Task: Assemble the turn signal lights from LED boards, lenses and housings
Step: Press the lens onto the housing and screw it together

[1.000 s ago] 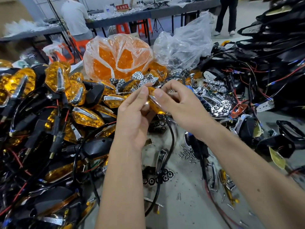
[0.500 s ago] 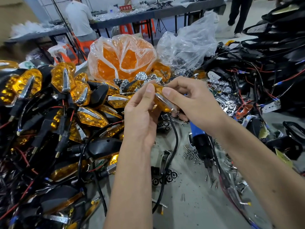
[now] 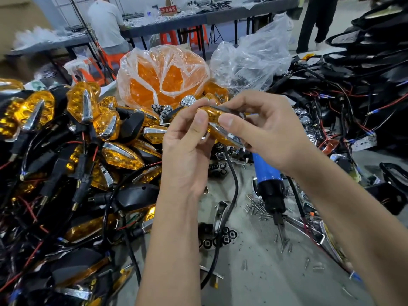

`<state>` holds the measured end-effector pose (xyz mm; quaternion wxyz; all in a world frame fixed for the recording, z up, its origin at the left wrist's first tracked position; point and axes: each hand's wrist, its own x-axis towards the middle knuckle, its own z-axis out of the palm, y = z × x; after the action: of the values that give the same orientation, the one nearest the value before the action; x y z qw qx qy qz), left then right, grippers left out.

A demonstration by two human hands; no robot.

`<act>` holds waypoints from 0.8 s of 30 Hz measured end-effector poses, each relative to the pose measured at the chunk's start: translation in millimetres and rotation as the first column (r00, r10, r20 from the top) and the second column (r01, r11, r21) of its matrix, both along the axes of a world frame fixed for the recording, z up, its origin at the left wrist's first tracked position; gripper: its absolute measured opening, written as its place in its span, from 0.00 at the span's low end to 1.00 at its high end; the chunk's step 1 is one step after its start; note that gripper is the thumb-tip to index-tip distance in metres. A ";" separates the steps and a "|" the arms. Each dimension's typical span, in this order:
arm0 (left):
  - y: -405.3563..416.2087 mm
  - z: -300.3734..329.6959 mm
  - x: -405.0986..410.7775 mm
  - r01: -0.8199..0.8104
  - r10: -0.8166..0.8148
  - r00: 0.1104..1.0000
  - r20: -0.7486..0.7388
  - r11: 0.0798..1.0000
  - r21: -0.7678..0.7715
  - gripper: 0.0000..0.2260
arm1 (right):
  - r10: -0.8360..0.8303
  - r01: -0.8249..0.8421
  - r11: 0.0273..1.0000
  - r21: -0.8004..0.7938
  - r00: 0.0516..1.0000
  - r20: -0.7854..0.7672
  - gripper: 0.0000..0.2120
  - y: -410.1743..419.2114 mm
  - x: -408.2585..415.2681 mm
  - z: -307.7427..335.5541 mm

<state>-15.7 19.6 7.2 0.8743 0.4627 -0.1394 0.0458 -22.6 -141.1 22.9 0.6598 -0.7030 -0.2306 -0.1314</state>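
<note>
I see bright, even overhead light with soft shadows, glare on the clear bags (image 3: 251, 60) and amber lenses (image 3: 81, 102), blurred background, and wide-angle bending at the edges.

Red sign (image 3: 168, 9) with white Chinese characters, upright on the far table (image 3: 220, 15) in the background; characters too small and blurred for a sure reading. No other legible text, label, brand or number on the parts, bags or tools in view.
</note>
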 end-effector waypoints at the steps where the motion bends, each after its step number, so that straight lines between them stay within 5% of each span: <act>1: -0.1 0.8 -0.3 0.000 0.000 1.000 -0.005 1.000 0.005 0.13 | -0.005 0.005 1.000 -0.007 1.000 -0.004 0.10 0.5 0.1 -0.4; 9: 1.3 2.6 -0.9 -0.052 0.051 0.998 0.037 0.998 0.046 0.10 | -0.047 0.051 0.997 -0.064 0.997 0.062 0.07 1.9 -0.7 -4.6; 14: -1.2 -1.0 -2.3 -0.174 0.180 0.984 -0.003 0.959 0.224 0.03 | -0.025 0.002 0.994 -0.113 0.978 -0.207 0.20 -2.0 0.4 -6.7; 18: 0.3 -1.7 -3.7 -0.162 0.168 0.986 0.004 0.939 0.304 0.14 | 0.266 -0.241 0.962 0.127 0.737 -0.622 0.19 -0.6 -1.8 -1.3; 21: -7.4 2.0 -5.3 -0.206 0.201 0.979 0.047 0.939 0.274 0.13 | 0.453 -0.372 0.888 0.270 0.611 -0.649 0.14 2.2 -6.2 -0.4; 24: -21.8 3.3 -6.5 -0.322 0.343 0.936 -0.082 0.925 0.200 0.17 | 0.504 -0.370 0.861 0.349 0.531 -0.681 0.17 10.4 -7.8 0.1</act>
<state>-22.2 -2.3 10.5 0.8140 0.5601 -0.0117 0.1537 -30.4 -130.7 23.0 0.7604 -0.5555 -0.0932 0.3235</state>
